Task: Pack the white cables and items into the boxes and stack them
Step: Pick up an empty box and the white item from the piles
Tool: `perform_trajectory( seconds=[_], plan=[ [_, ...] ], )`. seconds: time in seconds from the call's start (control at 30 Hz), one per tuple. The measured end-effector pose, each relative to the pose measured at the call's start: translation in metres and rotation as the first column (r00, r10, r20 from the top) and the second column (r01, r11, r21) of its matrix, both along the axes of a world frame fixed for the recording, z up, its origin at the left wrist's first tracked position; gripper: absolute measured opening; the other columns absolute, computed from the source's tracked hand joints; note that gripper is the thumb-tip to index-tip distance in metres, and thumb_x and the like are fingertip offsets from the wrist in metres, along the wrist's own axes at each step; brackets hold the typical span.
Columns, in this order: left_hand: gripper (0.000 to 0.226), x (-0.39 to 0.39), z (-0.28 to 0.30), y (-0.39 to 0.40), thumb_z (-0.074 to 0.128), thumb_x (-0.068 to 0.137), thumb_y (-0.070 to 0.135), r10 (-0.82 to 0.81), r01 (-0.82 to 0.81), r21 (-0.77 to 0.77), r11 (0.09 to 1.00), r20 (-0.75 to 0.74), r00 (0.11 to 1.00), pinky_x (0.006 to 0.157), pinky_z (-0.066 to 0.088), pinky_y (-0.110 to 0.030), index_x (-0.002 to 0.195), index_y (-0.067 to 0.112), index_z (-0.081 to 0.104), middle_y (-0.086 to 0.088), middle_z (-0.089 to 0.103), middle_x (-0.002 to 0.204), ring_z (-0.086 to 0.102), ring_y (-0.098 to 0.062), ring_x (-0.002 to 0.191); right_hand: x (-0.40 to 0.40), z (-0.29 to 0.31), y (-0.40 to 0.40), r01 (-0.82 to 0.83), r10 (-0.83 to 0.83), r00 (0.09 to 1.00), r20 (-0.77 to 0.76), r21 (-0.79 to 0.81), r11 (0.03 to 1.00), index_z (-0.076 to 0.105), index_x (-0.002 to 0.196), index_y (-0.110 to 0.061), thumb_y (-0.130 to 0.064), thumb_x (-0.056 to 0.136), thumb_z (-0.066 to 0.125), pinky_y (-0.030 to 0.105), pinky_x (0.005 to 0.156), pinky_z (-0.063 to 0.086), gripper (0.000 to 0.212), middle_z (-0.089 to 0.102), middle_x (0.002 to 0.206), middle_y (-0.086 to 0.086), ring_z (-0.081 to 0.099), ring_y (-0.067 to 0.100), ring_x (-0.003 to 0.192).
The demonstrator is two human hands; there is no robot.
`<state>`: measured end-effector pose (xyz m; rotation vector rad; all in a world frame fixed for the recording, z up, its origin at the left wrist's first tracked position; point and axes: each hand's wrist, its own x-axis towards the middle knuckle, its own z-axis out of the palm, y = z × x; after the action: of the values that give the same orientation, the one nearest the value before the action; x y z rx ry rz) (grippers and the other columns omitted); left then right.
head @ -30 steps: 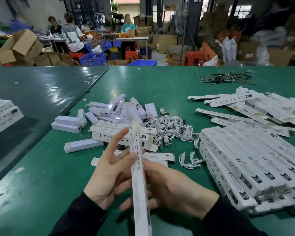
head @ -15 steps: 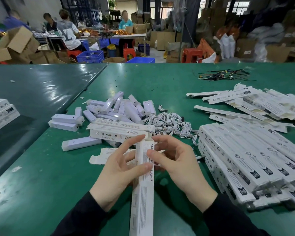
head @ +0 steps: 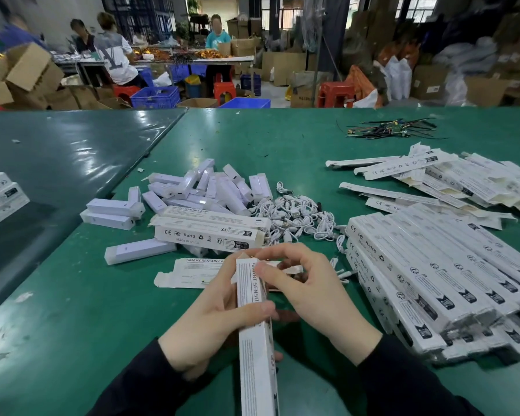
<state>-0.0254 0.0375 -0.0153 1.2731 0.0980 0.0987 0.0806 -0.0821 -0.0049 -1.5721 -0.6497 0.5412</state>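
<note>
A long white box (head: 254, 331) is held in both hands at the 6 o'clock edge of the green table (head: 72, 325), its long axis running from 6 towards 12 o'clock, the near end cut off by the bottom of the frame. The left hand (head: 213, 322) is wrapped around the box's middle, thumb laid across the printed face. The right hand (head: 306, 289) is curled over the far end, fingertips pinching at the end flap; whether that flap is tucked in cannot be told, since the fingers cover it. The contents of the box are hidden as well. The stack of filled boxes (head: 433, 265) lies at 3 o'clock, just beside the right hand, which is judged the nearer hand for setting the box down. The white cables (head: 294, 217) are heaped at 12 o'clock, with the loose white lamps (head: 210, 187) at 11 o'clock beyond two closed boxes (head: 207, 232). A flattened box (head: 189, 273) lies partly hidden under the left hand's fingers
</note>
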Motion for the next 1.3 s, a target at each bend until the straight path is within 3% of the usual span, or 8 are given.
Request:
perform_trajectory(
  seconds=[0.1,0.23,0.37,0.5,0.67,0.83,1.13,1.3],
  plan=[
    [0.058,-0.0006,0.0020,0.0002,0.066,0.080,0.003,0.025,-0.025,-0.011,1.000,-0.001,1.000,0.058,0.057,-0.056,0.130,0.026,0.049,-0.012,0.070,0.103,0.070,-0.035,0.088,0.0013,0.0043,-0.0023,-0.085,0.093,0.980,-0.175,0.057,0.995,0.074,0.091,-0.023,-0.015,0.080,0.078,0.032,0.058,0.057,0.014,0.066,0.094,0.007,0.066,0.019,0.089],
    [0.049,0.0003,0.0026,-0.0023,0.067,0.080,0.005,0.049,-0.049,0.018,0.999,0.004,0.999,0.052,0.058,-0.049,0.124,0.020,0.049,-0.018,0.066,0.114,0.069,-0.047,0.092,0.0065,0.0036,-0.0013,-0.006,0.038,0.973,-0.228,0.137,0.991,0.068,0.097,-0.010,-0.006,0.080,0.074,0.025,0.069,0.055,0.019,0.073,0.097,0.012,0.069,0.019,0.078],
    [0.043,-0.0003,0.0022,-0.0035,0.068,0.080,0.009,0.031,-0.031,0.034,0.999,0.003,1.000,0.045,0.056,-0.042,0.118,0.014,0.049,-0.022,0.066,0.107,0.069,-0.050,0.078,0.0090,0.0042,0.0023,0.046,0.020,0.872,-0.490,0.124,0.991,0.071,0.098,-0.009,-0.019,0.091,0.063,0.022,0.053,0.049,0.015,0.073,0.091,0.016,0.066,0.015,0.066],
    [0.042,0.0012,-0.0013,-0.0071,0.065,0.082,0.011,0.012,-0.011,0.058,0.998,-0.013,1.000,0.045,0.056,-0.041,0.118,0.010,0.043,-0.019,0.068,0.101,0.069,-0.049,0.075,0.0087,0.0004,0.0018,-0.041,0.057,0.882,-0.467,0.043,0.998,0.073,0.087,-0.005,-0.029,0.091,0.063,0.020,0.044,0.033,0.026,0.066,0.065,0.006,0.048,0.016,0.054],
    [0.040,0.0000,-0.0020,-0.0071,0.063,0.084,0.013,0.010,-0.010,0.045,0.999,-0.010,1.000,0.049,0.058,-0.045,0.118,0.019,0.042,-0.015,0.069,0.101,0.069,-0.050,0.085,0.0063,0.0020,0.0008,-0.056,0.087,0.896,-0.436,0.084,0.995,0.077,0.088,-0.004,-0.039,0.084,0.068,0.021,0.053,0.039,0.036,0.072,0.084,0.014,0.057,0.018,0.067],
    [0.044,0.0003,-0.0027,-0.0074,0.064,0.082,0.011,0.025,-0.024,0.016,1.000,-0.017,1.000,0.046,0.057,-0.047,0.111,0.021,0.032,-0.018,0.069,0.103,0.068,-0.053,0.082,0.0059,0.0019,-0.0001,-0.028,0.082,0.891,-0.447,0.126,0.992,0.077,0.091,-0.003,-0.017,0.085,0.068,0.018,0.054,0.050,0.017,0.073,0.080,0.011,0.065,0.013,0.066],
    [0.049,0.0002,-0.0014,-0.0057,0.064,0.084,0.009,0.021,-0.021,0.003,1.000,-0.004,1.000,0.044,0.056,-0.045,0.112,0.022,0.026,-0.008,0.072,0.092,0.069,-0.048,0.076,0.0049,0.0020,-0.0018,-0.062,0.101,0.925,-0.367,0.115,0.991,0.079,0.093,-0.012,-0.020,0.089,0.065,0.017,0.060,0.051,0.017,0.076,0.083,0.007,0.067,0.011,0.076],
    [0.063,-0.0025,0.0059,-0.0036,0.067,0.083,0.014,-0.003,0.004,0.023,1.000,-0.030,1.000,0.045,0.056,-0.048,0.117,0.055,0.035,-0.019,0.069,0.109,0.068,-0.053,0.075,0.0019,0.0022,-0.0005,-0.070,0.108,0.964,-0.242,0.160,0.985,0.080,0.095,-0.015,-0.016,0.093,0.061,0.016,0.059,0.052,0.019,0.076,0.083,0.003,0.064,0.007,0.071]
  ],
)
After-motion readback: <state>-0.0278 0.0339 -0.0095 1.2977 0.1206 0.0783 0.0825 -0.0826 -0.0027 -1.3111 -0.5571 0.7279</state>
